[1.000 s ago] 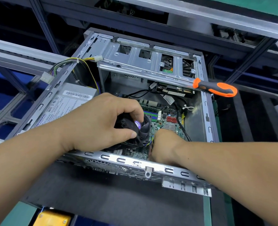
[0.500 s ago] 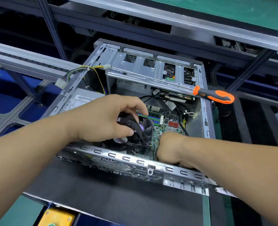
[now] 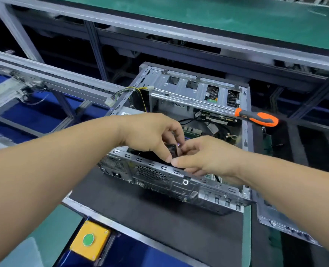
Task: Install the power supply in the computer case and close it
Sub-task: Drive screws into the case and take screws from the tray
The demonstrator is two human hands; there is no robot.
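Observation:
An open grey computer case (image 3: pixel 186 185) lies on its side on a black mat. My left hand (image 3: pixel 150 134) reaches over its near wall and curls its fingers round the black cooler fan (image 3: pixel 172 150) inside. My right hand (image 3: pixel 204 157) has come up beside it, fingers curled at the same fan, thumb tip close to my left thumb. The power supply (image 3: pixel 130 113) sits in the case's left rear corner, mostly hidden by my left arm; its yellow and black cables (image 3: pixel 134 93) loop over the case edge. Part of the motherboard (image 3: pixel 192 132) shows behind my hands.
An orange and black screwdriver (image 3: pixel 256 118) lies across the case's right rear edge. A grey metal panel (image 3: pixel 275 222) lies to the right of the case. A yellow box with a green button (image 3: pixel 89 239) sits at the bench's front. Conveyor rails (image 3: pixel 44 78) run to the left.
My right hand rose from deep in the case to meet my left hand at the fan. The camera view pulled back and tilted, so the case appears smaller and farther.

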